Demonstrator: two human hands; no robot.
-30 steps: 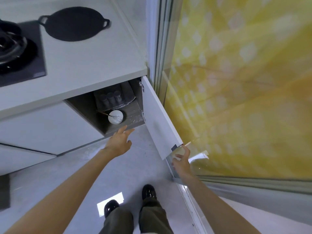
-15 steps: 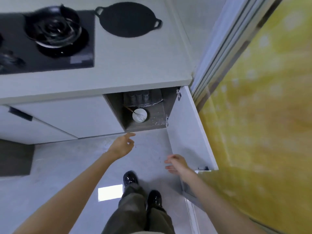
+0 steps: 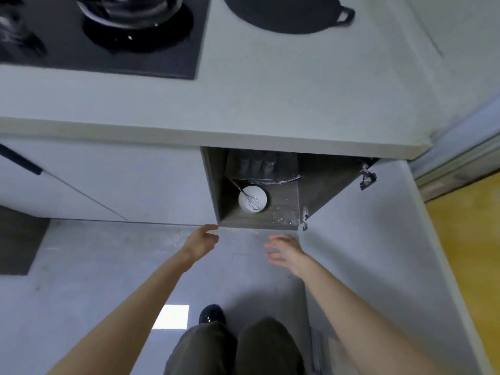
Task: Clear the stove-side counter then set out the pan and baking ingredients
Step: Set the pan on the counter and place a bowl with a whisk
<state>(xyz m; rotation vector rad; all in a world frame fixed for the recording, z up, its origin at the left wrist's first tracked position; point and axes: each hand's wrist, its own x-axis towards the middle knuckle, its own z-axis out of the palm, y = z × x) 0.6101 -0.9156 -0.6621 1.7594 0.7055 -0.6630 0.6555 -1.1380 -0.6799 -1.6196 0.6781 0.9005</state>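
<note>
Both arms reach toward the open cabinet (image 3: 273, 219) under the counter (image 3: 270, 104), holding nothing. The left hand (image 3: 201, 240), fingers loosely curled, is at the opening's lower left corner. The right hand (image 3: 284, 251), fingers spread, is just before its front edge. Inside sit a white bowl (image 3: 259, 194) with a whisk (image 3: 253, 203) and, behind them, a dark cupped tray (image 3: 254, 165). A flat black pan (image 3: 286, 12) lies on the counter, right of the stove (image 3: 176, 63).

The cabinet (image 3: 282, 212) at frame centre gapes open, its door (image 3: 365, 253) swung clear to the right. Inside, a white bowl (image 3: 257, 192) with whisk (image 3: 253, 203) blocks front-left, a dark tray (image 3: 254, 166) the back; front-right floor lies bare.
</note>
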